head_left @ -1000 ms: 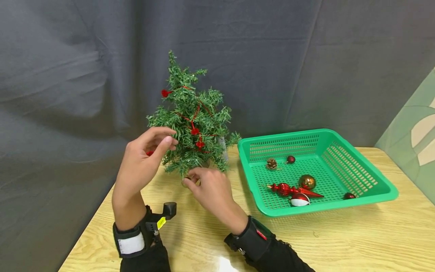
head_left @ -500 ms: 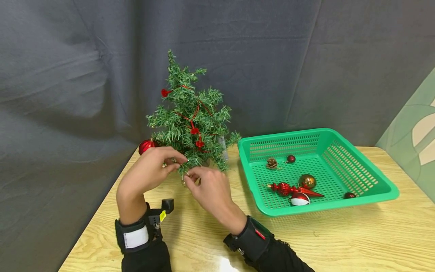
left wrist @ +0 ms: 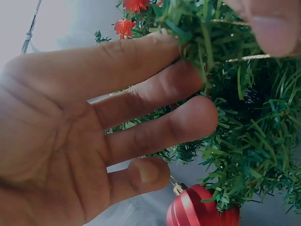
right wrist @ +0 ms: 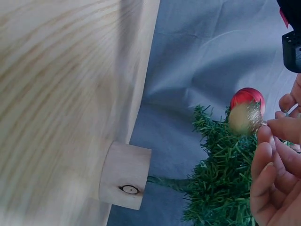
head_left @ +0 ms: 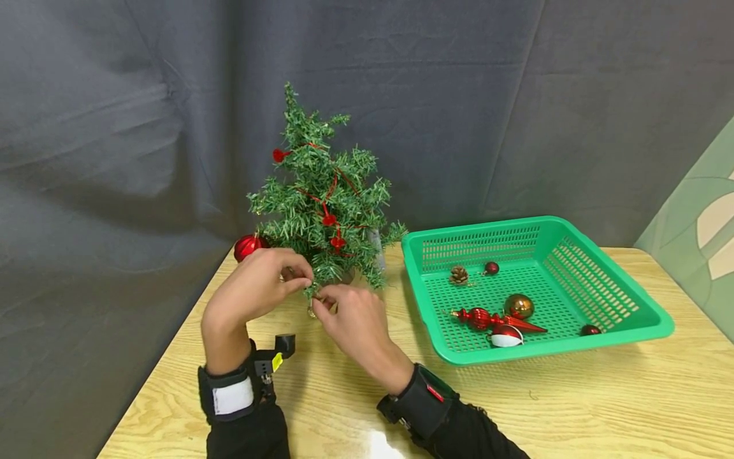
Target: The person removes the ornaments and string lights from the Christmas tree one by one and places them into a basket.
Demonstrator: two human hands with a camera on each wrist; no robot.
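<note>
A small green artificial tree point(head_left: 323, 204) with red bows stands on a wooden block point(right wrist: 124, 175) at the back of the table. A red ribbed ball point(head_left: 246, 246) hangs from its lower left branch. My left hand point(head_left: 304, 280) pinches the tip of a low front branch point(left wrist: 244, 122) between thumb and forefinger. Close beside it, my right hand point(head_left: 321, 301) pinches the thread of a small gold ornament point(right wrist: 243, 117), which hangs just under that branch. The two hands' fingertips almost touch.
A green perforated basket point(head_left: 545, 349) sits to the right of the tree. It holds a pine cone point(head_left: 457, 275), a gold ball point(head_left: 518, 306), a long red finial point(head_left: 487, 319) and other small baubles. A dark cloth hangs behind the wooden table point(head_left: 573, 408).
My left hand dropped from a mid-height branch to the low front branch beside my right hand, uncovering the red ball on the left. My right hand barely moved.
</note>
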